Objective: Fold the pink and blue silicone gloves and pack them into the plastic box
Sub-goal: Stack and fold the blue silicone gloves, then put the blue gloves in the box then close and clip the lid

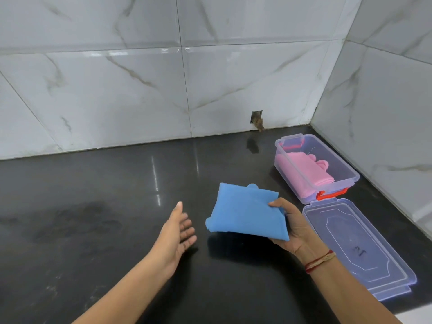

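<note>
The folded blue silicone glove (245, 212) is held a little above the black counter, with my right hand (293, 226) gripping its right edge, thumb on top. My left hand (178, 231) hovers just left of the glove, palm turned inward, fingers apart and holding nothing. The clear plastic box (350, 175) stands open at the back right near the wall corner. The folded pink glove (304, 169) lies inside it. A red latch (330, 194) sits on the box's near end.
The box's clear lid (357, 247) lies flat on the counter (105, 206) just in front of the box, right of my right hand. Marble-tiled walls (140, 90) close off the back and right side. A small hole (257, 119) shows in the back wall.
</note>
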`<state>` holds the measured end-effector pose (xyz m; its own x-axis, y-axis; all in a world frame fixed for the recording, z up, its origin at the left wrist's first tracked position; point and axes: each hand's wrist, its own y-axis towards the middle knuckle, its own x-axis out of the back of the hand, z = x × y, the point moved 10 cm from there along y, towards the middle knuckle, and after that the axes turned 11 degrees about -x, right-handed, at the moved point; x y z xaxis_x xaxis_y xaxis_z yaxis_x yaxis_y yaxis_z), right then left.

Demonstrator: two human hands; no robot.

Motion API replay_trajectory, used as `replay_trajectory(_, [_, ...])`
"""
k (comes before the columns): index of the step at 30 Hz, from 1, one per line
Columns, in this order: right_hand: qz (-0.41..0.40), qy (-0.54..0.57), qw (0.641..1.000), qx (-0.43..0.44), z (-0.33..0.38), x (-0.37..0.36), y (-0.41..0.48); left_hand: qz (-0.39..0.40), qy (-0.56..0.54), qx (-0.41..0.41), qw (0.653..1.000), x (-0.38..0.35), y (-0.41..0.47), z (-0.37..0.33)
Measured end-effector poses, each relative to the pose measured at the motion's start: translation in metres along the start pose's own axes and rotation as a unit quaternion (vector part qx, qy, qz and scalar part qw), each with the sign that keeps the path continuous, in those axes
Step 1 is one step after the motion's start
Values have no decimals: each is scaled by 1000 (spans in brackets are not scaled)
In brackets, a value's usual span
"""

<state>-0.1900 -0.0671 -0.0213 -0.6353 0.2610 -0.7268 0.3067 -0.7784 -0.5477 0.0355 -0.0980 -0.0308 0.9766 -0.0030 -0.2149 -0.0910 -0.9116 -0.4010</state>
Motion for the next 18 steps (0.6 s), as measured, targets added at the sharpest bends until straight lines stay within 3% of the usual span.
replay_trajectory(3, [53, 45, 997, 22, 7, -11, -6, 100, -61, 160, 980, -25, -8, 36])
replay_trajectory(5, [59, 44, 997, 30, 10, -15, -8, 182, -35, 192, 964, -52, -12, 38])
replay_trajectory(9, [11, -18, 1000, 23, 10, -6, -8, 270, 34, 128, 954, -89, 9, 3])
replay_trajectory(12, [-5, -27, 999, 24, 13, 1, -10, 331, 168, 97, 923, -108, 26, -18])
replay_trajectory(14, [-12, -21, 998, 51, 23, 3, -14, 359, 248, 79, 896, -124, 39, -28])
replay_trajectory(18, [-26, -43, 987, 152, 64, 0, -31, 376, 281, 4, 883, -177, 66, -59])
